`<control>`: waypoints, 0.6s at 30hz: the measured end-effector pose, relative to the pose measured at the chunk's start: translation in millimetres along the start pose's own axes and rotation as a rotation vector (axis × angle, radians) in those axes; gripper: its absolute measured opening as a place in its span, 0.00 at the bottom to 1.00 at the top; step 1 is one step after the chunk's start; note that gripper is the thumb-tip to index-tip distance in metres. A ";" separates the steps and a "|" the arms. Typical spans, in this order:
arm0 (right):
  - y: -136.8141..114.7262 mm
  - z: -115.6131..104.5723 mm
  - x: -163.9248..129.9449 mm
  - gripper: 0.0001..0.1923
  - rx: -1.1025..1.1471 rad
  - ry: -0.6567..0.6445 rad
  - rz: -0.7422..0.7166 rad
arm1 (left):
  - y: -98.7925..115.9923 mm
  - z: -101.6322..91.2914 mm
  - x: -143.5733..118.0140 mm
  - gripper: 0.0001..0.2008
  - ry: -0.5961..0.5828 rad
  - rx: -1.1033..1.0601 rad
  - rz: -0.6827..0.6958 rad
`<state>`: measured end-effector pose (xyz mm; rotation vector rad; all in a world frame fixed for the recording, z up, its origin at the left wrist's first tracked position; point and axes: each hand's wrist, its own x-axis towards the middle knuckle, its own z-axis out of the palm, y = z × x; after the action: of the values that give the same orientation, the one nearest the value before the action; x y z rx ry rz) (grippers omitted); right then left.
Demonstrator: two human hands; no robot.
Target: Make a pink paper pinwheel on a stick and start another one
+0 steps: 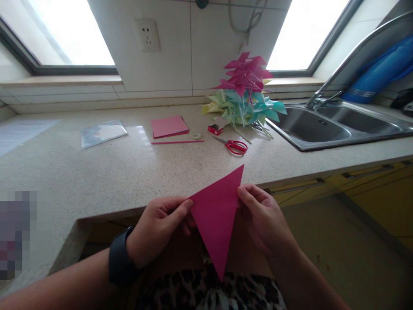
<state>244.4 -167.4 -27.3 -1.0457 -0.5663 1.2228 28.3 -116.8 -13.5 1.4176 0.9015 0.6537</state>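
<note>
Pink paper triangle (217, 215) is pinched by left hand (159, 226) and right hand (263, 219).

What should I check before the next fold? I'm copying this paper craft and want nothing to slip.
1. Pink paper triangle held at both sides: ok.
2. Left hand pinching the left corner: ok.
3. Right hand gripping the right edge: ok.
4. Edges of the fold lined up: cannot tell.
5. Scissors lying on the counter, close by: ok.
6. Paper resting flat on the counter: not ok, it is held in the air.
</note>
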 end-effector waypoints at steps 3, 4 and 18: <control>2.6 -2.8 -1.6 0.11 -0.044 -0.039 0.044 | -1.3 -1.9 1.2 0.16 0.020 0.005 0.009; 3.5 -3.9 -2.2 0.11 -0.067 -0.048 0.051 | -1.5 -2.3 1.3 0.16 0.020 0.006 0.008; 6.2 -5.0 -5.5 0.13 -0.135 -0.052 0.030 | -0.6 -0.4 -0.3 0.16 0.029 -0.019 0.004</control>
<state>244.0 -174.3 -34.0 -1.1414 -0.6828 1.2544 27.7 -116.9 -14.0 1.3962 0.9130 0.6857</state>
